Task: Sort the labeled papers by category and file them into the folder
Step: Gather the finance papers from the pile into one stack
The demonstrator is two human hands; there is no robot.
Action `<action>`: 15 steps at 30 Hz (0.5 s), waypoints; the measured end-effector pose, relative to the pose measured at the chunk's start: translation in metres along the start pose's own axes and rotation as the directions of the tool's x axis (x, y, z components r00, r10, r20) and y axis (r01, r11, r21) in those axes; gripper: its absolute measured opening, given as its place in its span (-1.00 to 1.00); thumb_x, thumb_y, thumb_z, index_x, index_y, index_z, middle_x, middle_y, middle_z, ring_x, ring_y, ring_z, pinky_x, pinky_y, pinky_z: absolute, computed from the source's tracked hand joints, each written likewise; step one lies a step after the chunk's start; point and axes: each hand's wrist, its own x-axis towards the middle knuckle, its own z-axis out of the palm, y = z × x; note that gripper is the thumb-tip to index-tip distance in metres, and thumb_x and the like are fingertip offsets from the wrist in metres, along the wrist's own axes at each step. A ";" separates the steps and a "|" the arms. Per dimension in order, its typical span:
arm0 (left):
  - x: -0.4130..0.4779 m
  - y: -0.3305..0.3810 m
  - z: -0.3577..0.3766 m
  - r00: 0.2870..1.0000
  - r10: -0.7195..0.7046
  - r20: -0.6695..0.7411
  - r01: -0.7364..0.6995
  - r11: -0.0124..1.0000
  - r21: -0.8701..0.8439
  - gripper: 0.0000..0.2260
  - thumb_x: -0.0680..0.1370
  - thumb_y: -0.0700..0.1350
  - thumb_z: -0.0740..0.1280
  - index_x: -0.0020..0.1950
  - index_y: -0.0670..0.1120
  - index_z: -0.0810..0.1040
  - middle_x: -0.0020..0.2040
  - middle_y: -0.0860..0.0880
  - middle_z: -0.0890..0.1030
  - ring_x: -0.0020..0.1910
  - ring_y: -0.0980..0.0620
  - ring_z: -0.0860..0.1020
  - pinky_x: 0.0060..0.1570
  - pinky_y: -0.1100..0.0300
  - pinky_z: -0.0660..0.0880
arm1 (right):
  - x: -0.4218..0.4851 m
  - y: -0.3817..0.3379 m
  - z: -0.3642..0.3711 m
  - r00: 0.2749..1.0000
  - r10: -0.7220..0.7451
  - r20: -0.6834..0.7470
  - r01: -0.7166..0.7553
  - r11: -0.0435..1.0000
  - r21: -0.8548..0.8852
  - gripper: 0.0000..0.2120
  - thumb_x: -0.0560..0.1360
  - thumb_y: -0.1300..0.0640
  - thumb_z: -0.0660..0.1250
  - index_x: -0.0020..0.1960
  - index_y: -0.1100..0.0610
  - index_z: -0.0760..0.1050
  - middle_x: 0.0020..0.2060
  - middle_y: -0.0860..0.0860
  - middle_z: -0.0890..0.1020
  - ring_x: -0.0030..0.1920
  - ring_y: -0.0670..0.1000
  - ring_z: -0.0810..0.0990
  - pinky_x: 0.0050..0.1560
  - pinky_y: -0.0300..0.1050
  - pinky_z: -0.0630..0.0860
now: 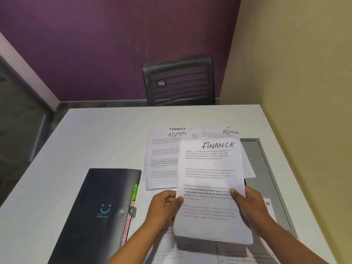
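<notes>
White desk (95, 140) carries everything. Over its near edge, left hand (163, 206) and right hand (247, 202) pinch the FINANCE sheet (209, 168) by its side edges, thumbs on top (probably light, floppy, quick to crease). Near-left lies the folder (99, 206); ADMIN piles (163, 149) sit farther, mid-desk.

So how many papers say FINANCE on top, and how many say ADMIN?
FINANCE labels: 2, one on the held sheet
ADMIN labels: 2
Total: 4 readable; the cut-off N label is not counted.
</notes>
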 end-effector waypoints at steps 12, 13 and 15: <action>0.170 0.016 -0.056 0.905 0.087 -0.416 0.104 0.903 0.416 -0.66 0.52 0.00 0.42 0.20 -0.16 0.56 0.13 -0.07 0.61 0.09 -0.12 0.59 -0.04 0.17 0.42 | 0.140 -0.002 0.022 0.990 0.066 -0.122 -0.079 0.992 -0.101 -0.81 0.55 0.11 0.39 0.11 0.16 0.62 0.00 0.07 0.73 0.00 0.14 0.70 0.16 0.20 0.60; 0.180 0.017 -0.060 0.898 0.084 -0.432 0.133 0.884 0.449 -0.61 0.51 0.01 0.43 0.23 -0.20 0.55 0.16 -0.11 0.61 0.08 -0.15 0.59 -0.06 0.17 0.42 | 0.147 0.001 0.021 0.990 0.074 -0.122 -0.089 0.988 -0.123 -0.82 0.54 0.10 0.40 0.09 0.16 0.63 -0.01 0.09 0.73 0.00 0.16 0.70 0.15 0.22 0.60; 0.201 0.013 -0.068 0.892 0.037 -0.451 0.215 0.842 0.495 -0.55 0.48 0.09 0.44 0.18 -0.23 0.53 0.14 -0.18 0.60 0.04 -0.20 0.60 -0.09 0.10 0.50 | 0.159 0.006 0.020 0.984 0.114 -0.135 -0.135 0.978 -0.157 -0.86 0.53 0.10 0.41 0.01 0.17 0.64 -0.04 0.13 0.73 -0.03 0.21 0.70 0.11 0.26 0.60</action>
